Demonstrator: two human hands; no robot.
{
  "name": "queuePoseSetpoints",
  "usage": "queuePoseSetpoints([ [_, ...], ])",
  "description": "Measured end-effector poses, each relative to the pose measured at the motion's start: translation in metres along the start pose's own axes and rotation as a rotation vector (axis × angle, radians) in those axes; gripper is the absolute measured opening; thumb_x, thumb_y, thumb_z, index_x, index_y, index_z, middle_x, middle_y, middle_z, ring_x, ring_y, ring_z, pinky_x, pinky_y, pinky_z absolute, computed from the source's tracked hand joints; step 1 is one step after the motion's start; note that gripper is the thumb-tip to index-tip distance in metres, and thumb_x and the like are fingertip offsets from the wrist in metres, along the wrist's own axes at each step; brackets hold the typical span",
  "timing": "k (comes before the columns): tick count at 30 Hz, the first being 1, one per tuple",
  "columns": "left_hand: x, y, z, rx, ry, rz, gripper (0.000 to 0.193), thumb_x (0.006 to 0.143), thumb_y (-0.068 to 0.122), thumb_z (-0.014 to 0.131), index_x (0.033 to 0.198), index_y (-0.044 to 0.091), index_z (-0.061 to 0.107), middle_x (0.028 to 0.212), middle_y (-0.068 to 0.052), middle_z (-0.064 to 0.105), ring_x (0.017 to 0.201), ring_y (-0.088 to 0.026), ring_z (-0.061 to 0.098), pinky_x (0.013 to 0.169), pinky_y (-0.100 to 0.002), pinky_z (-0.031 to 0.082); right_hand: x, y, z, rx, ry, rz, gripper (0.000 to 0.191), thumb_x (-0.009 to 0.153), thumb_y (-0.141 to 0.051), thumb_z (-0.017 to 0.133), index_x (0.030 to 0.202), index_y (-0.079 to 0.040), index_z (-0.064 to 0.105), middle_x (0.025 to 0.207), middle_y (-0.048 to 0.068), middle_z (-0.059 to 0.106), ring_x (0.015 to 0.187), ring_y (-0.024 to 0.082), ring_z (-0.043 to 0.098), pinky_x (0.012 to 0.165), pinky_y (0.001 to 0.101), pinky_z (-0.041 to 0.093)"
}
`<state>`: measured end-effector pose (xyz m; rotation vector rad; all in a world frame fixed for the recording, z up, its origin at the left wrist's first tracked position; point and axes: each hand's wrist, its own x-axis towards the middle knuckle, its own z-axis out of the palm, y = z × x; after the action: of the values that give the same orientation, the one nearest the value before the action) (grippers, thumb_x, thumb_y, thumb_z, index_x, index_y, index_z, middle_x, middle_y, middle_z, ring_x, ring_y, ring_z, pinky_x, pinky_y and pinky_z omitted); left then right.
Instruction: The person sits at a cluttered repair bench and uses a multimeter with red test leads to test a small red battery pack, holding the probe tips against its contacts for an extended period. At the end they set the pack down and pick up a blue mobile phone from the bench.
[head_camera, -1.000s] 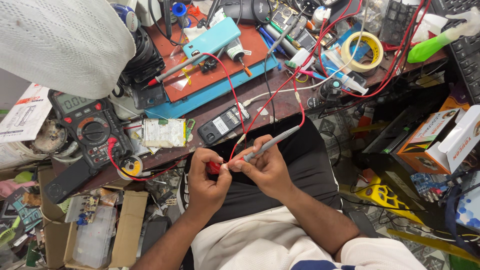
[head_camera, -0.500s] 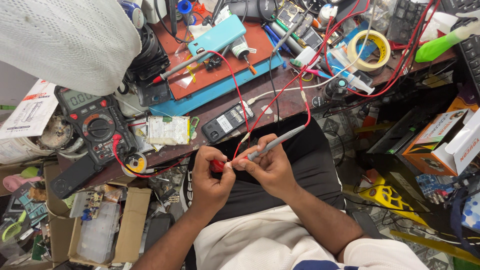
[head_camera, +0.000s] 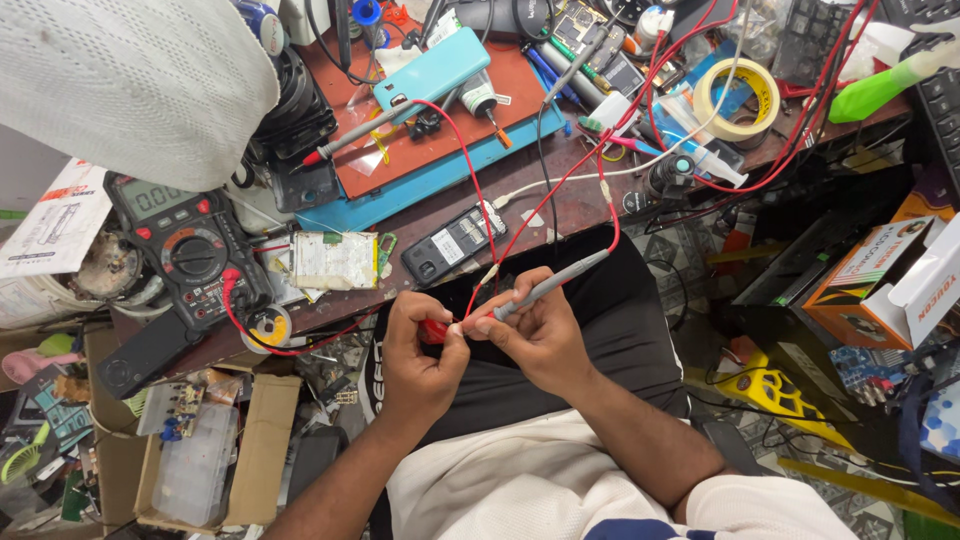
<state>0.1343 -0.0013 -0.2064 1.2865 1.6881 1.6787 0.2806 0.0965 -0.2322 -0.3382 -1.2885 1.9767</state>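
Both hands meet over the lap, just in front of the surface (head_camera: 560, 215) edge. Right hand (head_camera: 535, 335): grip closed around a grey probe (head_camera: 545, 288). Probe's long axis runs diagonally, cable end up and to the right, tip down-left toward the other hand. Red lead (head_camera: 612, 205) leaves its upper end, climbing onto the surface. Left hand (head_camera: 420, 350): fingers pinched shut on a small red piece (head_camera: 434, 331), touching the probe tip. Multimeter (head_camera: 185, 250) lies well to the left; a dark phone (head_camera: 455, 243) sits near, just beyond the hands.
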Motion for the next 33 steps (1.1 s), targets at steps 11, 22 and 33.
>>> queuePoseSetpoints([
  [11, 0.0017, -0.0018, 0.001, 0.03, 0.018, 0.04, 0.025, 0.086, -0.007, 0.064, 0.104, 0.005, 0.05, 0.101, -0.006, 0.052, 0.084, -0.012, 0.052, 0.073, -0.025, 0.046, -0.0001, 0.0022, -0.0018, 0.02, -0.003, -0.006, 0.04, 0.1, 0.011, 0.06, 0.115, -0.01, 0.031, 0.109, 0.023, 0.07, 0.104, 0.023, 0.073, 0.094, 0.0334, 0.062],
  [22, 0.0011, -0.0006, 0.0001, -0.012, 0.004, -0.004, 0.024, 0.088, -0.007, 0.064, 0.104, 0.005, 0.05, 0.102, -0.006, 0.051, 0.083, -0.011, 0.051, 0.072, -0.024, 0.046, -0.0007, 0.0018, 0.0, 0.012, 0.001, -0.021, 0.039, 0.101, 0.012, 0.06, 0.115, -0.01, 0.031, 0.109, 0.024, 0.07, 0.104, 0.022, 0.073, 0.095, 0.0333, 0.062],
  [33, 0.0022, 0.0051, -0.0015, -0.002, 0.011, 0.056, 0.025, 0.085, -0.008, 0.064, 0.102, 0.005, 0.052, 0.1, -0.007, 0.052, 0.085, -0.013, 0.053, 0.073, -0.025, 0.046, -0.0014, -0.0011, 0.0011, 0.034, -0.011, -0.022, 0.04, 0.101, 0.012, 0.06, 0.115, -0.011, 0.031, 0.109, 0.024, 0.069, 0.105, 0.023, 0.073, 0.096, 0.0347, 0.062],
])
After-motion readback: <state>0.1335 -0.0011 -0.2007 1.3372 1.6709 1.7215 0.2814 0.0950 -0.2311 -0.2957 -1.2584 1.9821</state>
